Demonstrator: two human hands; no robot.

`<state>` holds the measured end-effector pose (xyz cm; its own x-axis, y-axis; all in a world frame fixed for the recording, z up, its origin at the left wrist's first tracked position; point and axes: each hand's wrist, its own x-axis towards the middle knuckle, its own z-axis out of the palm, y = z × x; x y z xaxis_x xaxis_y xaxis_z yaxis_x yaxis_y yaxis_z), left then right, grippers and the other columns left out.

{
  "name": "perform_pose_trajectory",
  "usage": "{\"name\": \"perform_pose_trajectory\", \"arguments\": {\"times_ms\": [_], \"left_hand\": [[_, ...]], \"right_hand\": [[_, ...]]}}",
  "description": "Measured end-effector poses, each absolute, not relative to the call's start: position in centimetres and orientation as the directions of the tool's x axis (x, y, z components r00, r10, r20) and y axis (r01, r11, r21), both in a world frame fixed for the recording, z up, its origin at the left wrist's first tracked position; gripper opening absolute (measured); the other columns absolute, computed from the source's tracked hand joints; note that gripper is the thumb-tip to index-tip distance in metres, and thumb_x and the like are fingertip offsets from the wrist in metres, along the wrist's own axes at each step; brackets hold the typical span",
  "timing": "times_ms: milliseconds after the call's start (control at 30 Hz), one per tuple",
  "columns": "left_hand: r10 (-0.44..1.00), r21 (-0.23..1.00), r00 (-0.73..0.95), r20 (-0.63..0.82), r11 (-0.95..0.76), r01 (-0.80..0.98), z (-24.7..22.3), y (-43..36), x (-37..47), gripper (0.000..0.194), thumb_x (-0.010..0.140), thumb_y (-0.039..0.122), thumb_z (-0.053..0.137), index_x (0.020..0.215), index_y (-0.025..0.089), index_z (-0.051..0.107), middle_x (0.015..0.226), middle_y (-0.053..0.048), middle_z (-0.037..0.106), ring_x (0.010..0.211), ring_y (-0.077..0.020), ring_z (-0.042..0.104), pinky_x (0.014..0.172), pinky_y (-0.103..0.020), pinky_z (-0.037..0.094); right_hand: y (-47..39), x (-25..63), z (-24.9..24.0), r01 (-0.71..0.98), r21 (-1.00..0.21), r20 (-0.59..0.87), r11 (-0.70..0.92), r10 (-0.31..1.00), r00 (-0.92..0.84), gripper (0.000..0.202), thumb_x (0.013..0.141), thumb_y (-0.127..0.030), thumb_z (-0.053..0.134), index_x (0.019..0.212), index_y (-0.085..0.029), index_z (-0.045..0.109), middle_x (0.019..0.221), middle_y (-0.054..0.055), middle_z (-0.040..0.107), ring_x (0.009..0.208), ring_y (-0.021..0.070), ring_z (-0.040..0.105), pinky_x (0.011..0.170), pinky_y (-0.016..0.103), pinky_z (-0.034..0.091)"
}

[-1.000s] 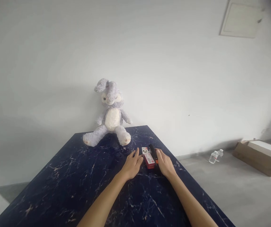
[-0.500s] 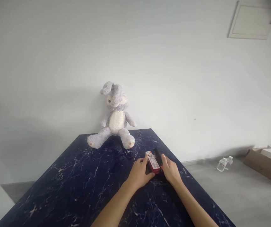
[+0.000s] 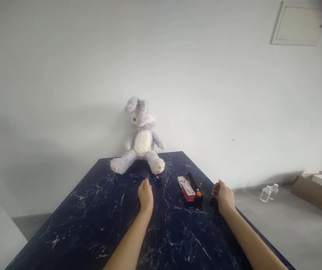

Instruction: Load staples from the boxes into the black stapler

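A small red-and-white box (image 3: 188,190) lies on the dark blue marbled table (image 3: 93,225). Close along its right side is a long black object (image 3: 193,182) with an orange patch at its near end; its exact kind is unclear. My left hand (image 3: 146,195) hovers to the left of the box, fingers curled in, with nothing visible in them. Over the table's right edge, apart from the black object, is my right hand (image 3: 224,195), its fingers also curled and no object showing. Neither hand touches the box or the black object.
A grey plush rabbit (image 3: 143,142) sits at the table's far end by the wall. On the floor to the right are clear plastic bottles (image 3: 265,193) and a brown cardboard box (image 3: 312,195). A pale panel (image 3: 298,24) is set high in the wall.
Both hands have let go of the box and the black object and moved apart, the left one leftward, the right one rightward. The view has shifted slightly left.
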<state>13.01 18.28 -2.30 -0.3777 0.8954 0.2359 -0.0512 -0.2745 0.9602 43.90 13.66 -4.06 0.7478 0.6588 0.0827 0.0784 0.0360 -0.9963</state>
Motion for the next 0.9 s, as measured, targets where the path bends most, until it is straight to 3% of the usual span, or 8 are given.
{"name": "perform_pose_trajectory", "arguments": {"times_ms": [100, 167, 233, 300, 433, 600, 767, 900], "left_hand": [[0.938, 0.945, -0.115, 0.327, -0.326, 0.034, -1.7, 16.8, 14.0, 0.030, 0.074, 0.049, 0.070, 0.082, 0.020, 0.069, 0.075, -0.001, 0.069, 0.077, -0.0207, 0.064, 0.079, -0.032, 0.047], [0.921, 0.914, 0.154, 0.357, -0.378, 0.145, -1.6, 16.0, 15.3, 0.070, 0.057, 0.048, 0.085, 0.119, 0.022, 0.067, 0.111, -0.008, 0.072, 0.109, -0.0287, 0.062, 0.097, -0.037, 0.044], [0.851, 0.826, 0.429, 0.304, -0.460, 0.326, -1.7, 15.8, 16.8, 0.113, 0.048, 0.051, 0.088, 0.147, 0.019, 0.044, 0.141, -0.016, 0.056, 0.134, -0.0368, 0.046, 0.110, -0.045, 0.035], [0.784, 0.708, 0.575, 0.232, -0.542, 0.454, -2.0, 16.0, 18.3, 0.131, 0.049, 0.058, 0.085, 0.157, 0.015, 0.023, 0.154, -0.020, 0.041, 0.143, -0.0406, 0.032, 0.115, -0.050, 0.030], [0.775, 0.653, 0.567, 0.279, -0.586, 0.480, -2.3, 16.6, 20.2, 0.127, 0.060, 0.053, 0.080, 0.159, 0.012, 0.010, 0.150, -0.019, 0.047, 0.138, -0.0384, 0.041, 0.112, -0.047, 0.036], [0.811, 0.671, 0.478, 0.338, -0.564, 0.482, -2.5, 15.2, 18.3, 0.105, 0.073, 0.043, 0.071, 0.157, 0.010, 0.017, 0.133, -0.019, 0.061, 0.125, -0.0352, 0.053, 0.102, -0.043, 0.045], [0.848, 0.697, 0.402, 0.346, -0.519, 0.495, -2.9, 12.4, 10.7, 0.099, 0.073, 0.034, 0.074, 0.156, 0.019, 0.023, 0.130, -0.015, 0.063, 0.123, -0.0332, 0.054, 0.101, -0.042, 0.046], [0.873, 0.682, 0.324, 0.365, -0.488, 0.545, -2.9, 11.2, 2.3, 0.094, 0.076, 0.032, 0.071, 0.156, 0.024, 0.023, 0.134, -0.013, 0.061, 0.122, -0.0317, 0.055, 0.103, -0.043, 0.045]], "right_hand": [[12.9, 42.8, -3.3, 0.199, -0.980, 0.135, 0.005, 0.749, 0.649, 0.041, 0.078, -0.055, 0.048, 0.081, -0.018, 0.065, 0.077, 0.007, 0.072, 0.068, 0.0215, 0.068, 0.065, 0.031, 0.055], [12.7, 41.5, -2.9, 0.323, -0.946, 0.177, -0.023, 0.798, 0.576, 0.041, 0.079, -0.057, 0.051, 0.082, -0.019, 0.069, 0.082, 0.007, 0.074, 0.078, 0.0237, 0.069, 0.072, 0.032, 0.052], [12.7, 40.2, -2.6, 0.450, -0.892, 0.216, -0.042, 0.835, 0.506, 0.042, 0.081, -0.058, 0.051, 0.081, -0.021, 0.071, 0.083, 0.007, 0.074, 0.083, 0.0256, 0.067, 0.075, 0.032, 0.049], [12.8, 39.0, -2.3, 0.553, -0.832, 0.244, -0.045, 0.866, 0.437, 0.041, 0.083, -0.058, 0.050, 0.079, -0.023, 0.070, 0.081, 0.006, 0.073, 0.083, 0.0261, 0.066, 0.075, 0.032, 0.045], [12.8, 37.7, -2.0, 0.662, -0.749, 0.256, -0.023, 0.911, 0.322, 0.041, 0.088, -0.056, 0.046, 0.075, -0.023, 0.067, 0.075, 0.004, 0.071, 0.073, 0.0235, 0.063, 0.068, 0.029, 0.041], [11.9, 35.6, -1.6, 0.686, -0.728, 0.246, 0.009, 0.937, 0.248, 0.044, 0.093, -0.056, 0.040, 0.083, -0.023, 0.068, 0.077, 0.002, 0.073, 0.074, 0.0222, 0.065, 0.068, 0.027, 0.042], [10.9, 28.4, -1.2, 0.647, -0.756, 0.268, 0.102, 0.949, 0.165, 0.042, 0.095, -0.052, 0.040, 0.094, -0.023, 0.071, 0.091, 0.004, 0.076, 0.083, 0.0236, 0.069, 0.072, 0.028, 0.046], [11.0, 19.5, -0.9, 0.571, -0.802, 0.285, 0.175, 0.952, 0.109, 0.039, 0.095, -0.048, 0.041, 0.094, -0.024, 0.071, 0.091, 0.004, 0.076, 0.083, 0.0242, 0.071, 0.074, 0.030, 0.049]]}}
